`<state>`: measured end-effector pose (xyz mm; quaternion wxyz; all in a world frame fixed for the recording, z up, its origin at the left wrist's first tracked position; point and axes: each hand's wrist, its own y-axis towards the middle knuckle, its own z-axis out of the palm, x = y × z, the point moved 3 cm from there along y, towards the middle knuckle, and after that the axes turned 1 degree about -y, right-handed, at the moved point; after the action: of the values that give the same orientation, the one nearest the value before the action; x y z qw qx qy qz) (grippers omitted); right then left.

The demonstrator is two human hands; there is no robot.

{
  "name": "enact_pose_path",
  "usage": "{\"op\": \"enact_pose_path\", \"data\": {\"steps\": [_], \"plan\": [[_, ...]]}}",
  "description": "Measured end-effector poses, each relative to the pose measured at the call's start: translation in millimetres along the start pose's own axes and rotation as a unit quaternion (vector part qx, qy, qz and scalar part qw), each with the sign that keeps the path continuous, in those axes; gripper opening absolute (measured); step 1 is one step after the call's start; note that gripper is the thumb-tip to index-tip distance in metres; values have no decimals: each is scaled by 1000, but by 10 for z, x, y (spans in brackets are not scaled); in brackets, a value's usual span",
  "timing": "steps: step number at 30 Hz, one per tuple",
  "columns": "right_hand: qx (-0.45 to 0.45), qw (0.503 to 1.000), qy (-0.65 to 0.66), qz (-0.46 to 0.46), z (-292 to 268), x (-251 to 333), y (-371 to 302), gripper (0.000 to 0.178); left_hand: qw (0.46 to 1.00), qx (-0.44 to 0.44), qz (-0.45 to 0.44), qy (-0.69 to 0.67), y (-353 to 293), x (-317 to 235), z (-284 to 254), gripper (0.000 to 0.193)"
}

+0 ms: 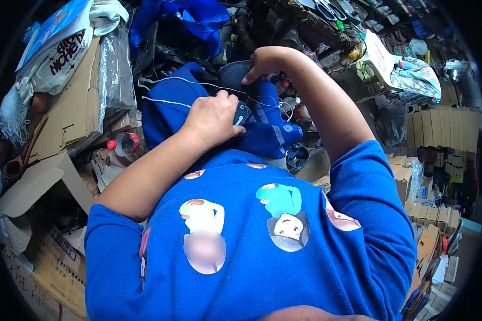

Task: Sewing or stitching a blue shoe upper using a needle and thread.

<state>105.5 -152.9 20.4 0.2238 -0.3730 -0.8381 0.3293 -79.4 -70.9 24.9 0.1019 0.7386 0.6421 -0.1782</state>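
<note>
Pinches the eyelet piece (243, 112) over the blue cloth (159, 120) with a closed grip of the left hand (212, 119), bends the right hand (269, 62) in one too hidden to tell, and may snag the white cord (166, 101) through slack loops.

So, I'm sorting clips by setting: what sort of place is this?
Probably a cluttered workshop or storeroom: flattened cardboard and an open box crowd the left; cloth drapes a white chair at upper right.
</note>
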Motion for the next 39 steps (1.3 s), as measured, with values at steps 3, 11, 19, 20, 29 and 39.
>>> {"op": "enact_pose_path", "data": {"steps": [3,11,19,20,29,39], "plan": [[-52,989,141,-7,201,-354,-138,47,999,-19,-12,-29,59,50,82,50],[-192,828,526,-30,835,-587,-645,32,998,-20,53,6,165,18,59,46],[-268,808,520,-66,1218,-306,-714,30,959,-49,230,156,233,347,-60,23],[-264,816,505,-98,1199,-305,-658,31,966,-14,217,140,161,326,-38,19],[-304,873,357,-137,1006,-263,-390,33,992,-44,111,45,-292,114,111,29],[-267,895,354,-52,943,-217,-447,37,937,-149,253,189,-117,160,188,22]]}}
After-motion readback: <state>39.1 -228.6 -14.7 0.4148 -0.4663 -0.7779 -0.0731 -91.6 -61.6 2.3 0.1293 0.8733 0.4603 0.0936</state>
